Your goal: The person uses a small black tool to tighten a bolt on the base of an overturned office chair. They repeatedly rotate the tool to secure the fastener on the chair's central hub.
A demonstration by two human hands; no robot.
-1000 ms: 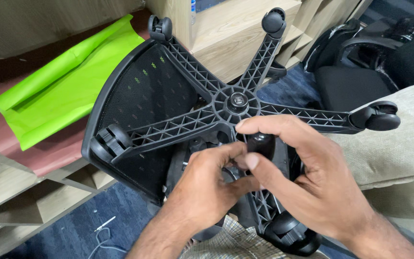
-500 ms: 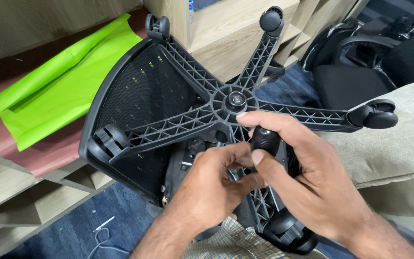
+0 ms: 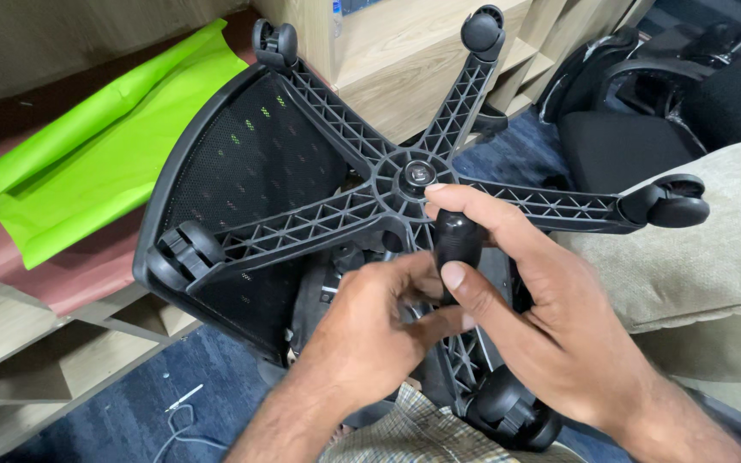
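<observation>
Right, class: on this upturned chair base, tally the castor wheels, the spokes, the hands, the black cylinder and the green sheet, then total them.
castor wheels: 5
spokes: 5
hands: 2, left hand and right hand
black cylinder, gripped by the right hand: 1
green sheet: 1
Total: 14

Illumination is even, diffuse and moderately bright; no distinct source is visible; shadows are soft, deepest beneath the black chair base (image 3: pixel 405 184); the green sheet (image 3: pixel 105 163) at far left appears saturated without glare; focus is sharp centrally; slight wide-angle stretching at the edges.
</observation>
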